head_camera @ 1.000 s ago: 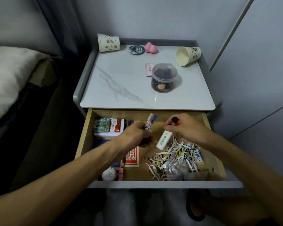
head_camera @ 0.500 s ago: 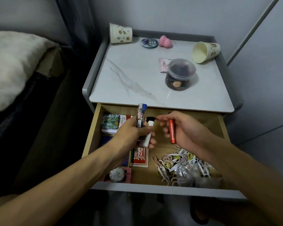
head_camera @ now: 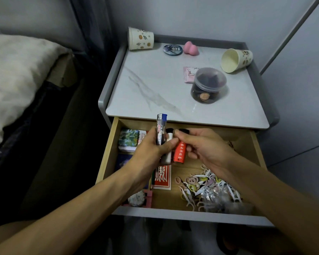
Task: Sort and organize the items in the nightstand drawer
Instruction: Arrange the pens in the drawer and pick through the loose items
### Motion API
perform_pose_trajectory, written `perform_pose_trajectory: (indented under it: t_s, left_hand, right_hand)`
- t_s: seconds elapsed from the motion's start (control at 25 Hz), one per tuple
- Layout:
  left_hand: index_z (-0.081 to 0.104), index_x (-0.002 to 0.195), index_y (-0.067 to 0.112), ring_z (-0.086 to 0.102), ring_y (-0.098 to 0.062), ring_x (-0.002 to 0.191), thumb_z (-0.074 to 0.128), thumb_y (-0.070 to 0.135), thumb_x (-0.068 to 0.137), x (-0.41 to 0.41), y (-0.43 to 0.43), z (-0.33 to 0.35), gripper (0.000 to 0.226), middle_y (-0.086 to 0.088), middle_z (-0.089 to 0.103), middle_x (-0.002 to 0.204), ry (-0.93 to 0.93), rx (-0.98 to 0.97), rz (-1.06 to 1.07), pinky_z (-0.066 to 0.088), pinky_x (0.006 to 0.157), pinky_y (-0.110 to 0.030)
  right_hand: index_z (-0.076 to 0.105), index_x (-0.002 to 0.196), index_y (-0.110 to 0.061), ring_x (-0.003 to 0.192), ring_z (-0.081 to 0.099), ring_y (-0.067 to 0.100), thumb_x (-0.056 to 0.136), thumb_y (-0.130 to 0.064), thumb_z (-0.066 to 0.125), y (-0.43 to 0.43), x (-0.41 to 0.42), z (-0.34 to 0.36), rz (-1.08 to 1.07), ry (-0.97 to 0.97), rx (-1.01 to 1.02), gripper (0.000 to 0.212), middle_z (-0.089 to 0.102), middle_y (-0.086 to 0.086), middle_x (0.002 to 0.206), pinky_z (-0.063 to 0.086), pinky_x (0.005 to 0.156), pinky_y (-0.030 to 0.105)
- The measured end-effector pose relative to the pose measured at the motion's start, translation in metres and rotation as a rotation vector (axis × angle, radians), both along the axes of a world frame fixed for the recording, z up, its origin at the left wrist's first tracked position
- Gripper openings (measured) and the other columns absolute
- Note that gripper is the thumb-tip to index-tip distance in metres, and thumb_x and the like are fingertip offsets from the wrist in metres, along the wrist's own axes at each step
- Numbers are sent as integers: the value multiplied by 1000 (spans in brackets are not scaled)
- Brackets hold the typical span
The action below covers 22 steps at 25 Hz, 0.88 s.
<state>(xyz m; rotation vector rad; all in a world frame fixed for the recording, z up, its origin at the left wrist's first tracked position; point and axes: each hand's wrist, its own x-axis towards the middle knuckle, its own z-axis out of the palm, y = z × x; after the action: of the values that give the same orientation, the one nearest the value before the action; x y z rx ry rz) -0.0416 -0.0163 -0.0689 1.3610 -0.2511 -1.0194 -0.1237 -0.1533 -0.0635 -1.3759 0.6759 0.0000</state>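
The nightstand drawer [head_camera: 109, 148] is pulled open below me. My left hand [head_camera: 151, 150] grips a blue-capped lighter [head_camera: 161, 128] and a white lighter [head_camera: 168, 150], both upright side by side. My right hand [head_camera: 203, 146] pinches a red lighter [head_camera: 180, 153] and holds it right against the white one. In the drawer lie a green tin [head_camera: 128, 138], a red card box [head_camera: 162, 178], a pink clip [head_camera: 147, 198] and a heap of hair ties and floss picks [head_camera: 206, 186] at the right.
On the marble top [head_camera: 155, 85] stand a dark lidded jar [head_camera: 208, 85], a pink packet [head_camera: 189, 74], a pink sponge [head_camera: 191, 47], a round badge [head_camera: 172, 49] and two paper cups [head_camera: 140, 38] [head_camera: 236, 59], one tipped over. A bed [head_camera: 17, 70] lies left.
My right hand passed the white lighter to my left hand, which now holds it beside the blue-capped one. My right hand turned the red lighter and brought it against them.
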Motion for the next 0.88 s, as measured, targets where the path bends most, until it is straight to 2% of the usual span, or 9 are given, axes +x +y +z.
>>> perform_pose_trajectory:
  t_s: [0.16, 0.24, 0.4, 0.48, 0.56, 0.68, 0.8, 0.84, 0.88]
  left_hand:
    - [57, 115, 9, 69, -26, 91, 69, 8, 85, 2, 0, -5, 33, -14, 71, 103, -72, 49, -43, 57, 86, -40]
    - [57, 113, 11, 70, -25, 92, 69, 5, 85, 3, 0, -6, 31, -13, 70, 102, -92, 73, -73, 57, 84, -39]
    - [57, 118, 14, 72, -26, 92, 66, -2, 85, 3, -1, -4, 38, -9, 71, 104, -100, 49, -109, 59, 78, -36]
    - [57, 123, 17, 70, -25, 95, 67, -4, 85, 2, -2, -6, 44, -7, 71, 106, -153, 50, -132, 59, 79, -38]
    - [56, 127, 18, 69, -24, 99, 67, -5, 84, 1, -3, -8, 49, -6, 70, 109, -191, 62, -144, 59, 83, -43]
    - [58, 114, 16, 67, -26, 98, 69, -3, 83, 4, -1, -8, 38, -4, 69, 102, -263, 141, -153, 57, 84, -48]
    - [55, 95, 16, 67, -23, 91, 67, 1, 86, 13, 8, -5, 21, -6, 65, 104, -258, 237, -82, 58, 67, -34]
    - [53, 91, 16, 67, -21, 86, 66, 0, 87, 18, 12, -3, 20, -6, 64, 104, -247, 246, -30, 55, 60, -27]
    - [52, 88, 14, 67, -19, 81, 66, -1, 87, 23, 14, 0, 21, -7, 64, 102, -244, 244, 35, 53, 55, -22]
  right_hand:
    - [67, 100, -4, 53, 50, 7, 92, -16, 65, 3, 2, 1, 51, 27, -119, 15, 63, 4, 70, 42, 46, 18]
    - [68, 101, -9, 59, 54, 7, 92, -21, 66, 3, 2, 2, 74, 40, -183, 15, 68, 3, 80, 42, 52, 20]
    - [68, 112, -25, 93, 67, 3, 91, -32, 66, 3, 3, 1, 51, -1, -203, 23, 72, -6, 106, 46, 74, 18]
    - [70, 113, -24, 96, 68, 4, 89, -29, 68, 8, 5, 1, 32, -73, -136, 24, 74, -4, 104, 49, 79, 16]
    - [72, 109, -18, 83, 68, 1, 90, -23, 67, 16, 7, 0, 8, -114, -124, 21, 75, -4, 93, 49, 70, 10]
    - [72, 106, -17, 82, 68, 1, 93, -24, 62, 22, 11, -2, -81, -159, -153, 17, 74, -6, 89, 48, 69, 8]
    - [68, 107, -13, 92, 69, 7, 99, -22, 54, 14, 14, -1, -221, -256, -137, 19, 75, -1, 96, 51, 85, 17]
    - [66, 106, -12, 90, 70, 11, 100, -21, 51, 12, 14, -2, -231, -265, -130, 18, 75, 1, 94, 53, 85, 22]
    - [63, 104, -12, 83, 69, 13, 101, -22, 48, 12, 11, -6, -213, -253, -131, 18, 74, 3, 90, 53, 79, 23]
